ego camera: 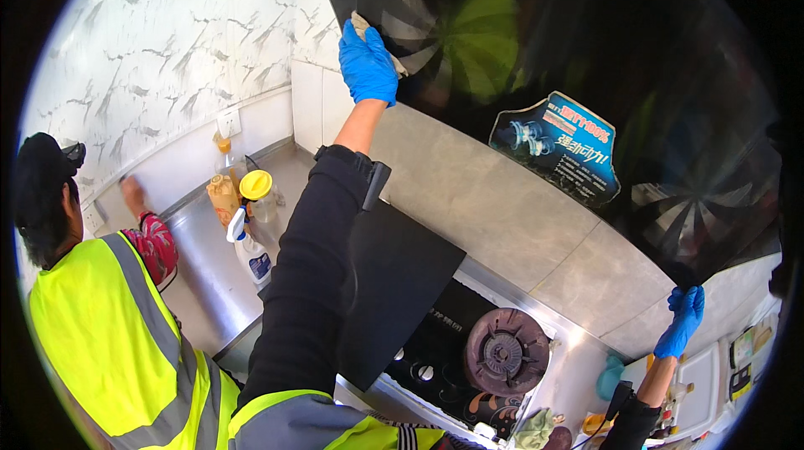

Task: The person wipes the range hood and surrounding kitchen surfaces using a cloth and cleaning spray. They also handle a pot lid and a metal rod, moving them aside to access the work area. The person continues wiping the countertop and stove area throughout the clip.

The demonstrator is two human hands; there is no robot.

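My left hand (369,66), in a blue glove, presses a beige cloth (360,24) against the lower left part of a glossy black range hood (565,29). The glove partly hides the cloth. At the hood's lower right corner, my right hand (680,327), gloved too, has its fingers curled onto the edge. Between the two hands the hood bears a blue sticker (565,145) with printing. Pinwheel-shaped fan covers (418,22) show at both ends of the dark surface.
Below lie a gas hob with a round burner (507,351) and a black panel (402,286) over its left part. A spray bottle (252,255) and a yellow-lidded jar (257,192) stand on the steel counter (213,274). At left, a person in a hi-vis vest (107,324) reaches toward the wall.
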